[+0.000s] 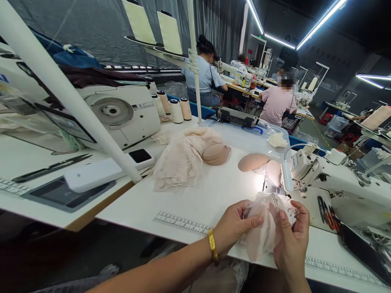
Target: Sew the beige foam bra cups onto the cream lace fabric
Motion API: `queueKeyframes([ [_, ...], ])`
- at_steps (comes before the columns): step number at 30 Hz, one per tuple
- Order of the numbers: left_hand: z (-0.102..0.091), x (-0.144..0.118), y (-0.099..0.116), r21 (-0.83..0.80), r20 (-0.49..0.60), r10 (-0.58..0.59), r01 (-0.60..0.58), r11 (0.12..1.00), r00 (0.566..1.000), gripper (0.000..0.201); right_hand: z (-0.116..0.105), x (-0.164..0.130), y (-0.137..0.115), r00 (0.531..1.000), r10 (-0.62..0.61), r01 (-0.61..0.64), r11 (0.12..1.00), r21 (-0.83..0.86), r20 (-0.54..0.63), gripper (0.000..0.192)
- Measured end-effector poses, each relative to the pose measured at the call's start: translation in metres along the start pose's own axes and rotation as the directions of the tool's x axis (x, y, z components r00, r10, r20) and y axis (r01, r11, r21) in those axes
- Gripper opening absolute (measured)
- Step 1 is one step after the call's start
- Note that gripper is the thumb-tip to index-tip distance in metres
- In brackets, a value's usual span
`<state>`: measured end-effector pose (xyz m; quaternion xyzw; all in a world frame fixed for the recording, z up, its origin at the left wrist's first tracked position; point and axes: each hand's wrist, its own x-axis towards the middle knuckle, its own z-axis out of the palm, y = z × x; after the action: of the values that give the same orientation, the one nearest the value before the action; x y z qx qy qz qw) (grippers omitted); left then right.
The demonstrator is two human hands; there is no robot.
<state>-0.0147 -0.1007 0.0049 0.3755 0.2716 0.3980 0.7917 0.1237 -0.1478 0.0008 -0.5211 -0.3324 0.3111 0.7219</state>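
Observation:
Between my two hands hangs a piece of sheer pale lace fabric (259, 234), just in front of the sewing machine (305, 167). My left hand (236, 228), with a gold bracelet at the wrist, pinches its left side between thumb and fingers. On the right, my right hand (293, 232) grips the lace edge, thumb toward me. Behind the fabric, beige moulded bra cups (253, 162) lie by the needle area under a bright lamp (286, 175). Part of the fabric is hidden by my fingers.
A heap of lace pieces (180, 162) and stacked beige cups (216, 154) lie left on the table. Thread cones (175, 111) stand behind. Scissors (330, 217) and a dark tray (363, 252) are at right. A white pole (70, 97) crosses the left. Co-workers sit farther back.

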Motion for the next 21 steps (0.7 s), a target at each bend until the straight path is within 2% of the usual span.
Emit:
queueKeyframes([
  [3,0.003,-0.006,0.003,-0.131,0.157,-0.134,0.155,0.979,0.978,0.044,-0.005,0.013,0.003,0.992,0.126,-0.127,0.991,0.039,0.024,0.057],
  [5,0.003,-0.007,0.008,-0.200,0.175,-0.160,0.194,0.960,0.971,0.044,-0.016,0.018,0.007,0.963,0.260,-0.262,0.965,0.029,0.066,0.062],
  [9,0.002,-0.003,0.017,-0.263,0.086,-0.042,0.064,0.963,0.995,0.041,-0.037,0.011,0.010,0.887,0.416,-0.425,0.905,-0.001,0.201,0.069],
  [11,0.003,0.000,0.018,-0.263,0.055,0.009,0.005,0.965,0.998,0.042,-0.038,0.002,0.009,0.872,0.406,-0.421,0.907,-0.005,0.274,0.080],
  [15,0.010,0.004,0.017,-0.235,0.048,0.046,-0.034,0.971,0.998,0.042,-0.024,-0.008,0.008,0.908,0.323,-0.342,0.939,0.025,0.266,0.098],
  [21,0.016,0.013,0.017,-0.218,-0.061,0.089,-0.100,0.971,0.994,0.034,-0.010,-0.008,0.009,0.931,0.301,-0.320,0.945,0.064,0.204,0.093],
])
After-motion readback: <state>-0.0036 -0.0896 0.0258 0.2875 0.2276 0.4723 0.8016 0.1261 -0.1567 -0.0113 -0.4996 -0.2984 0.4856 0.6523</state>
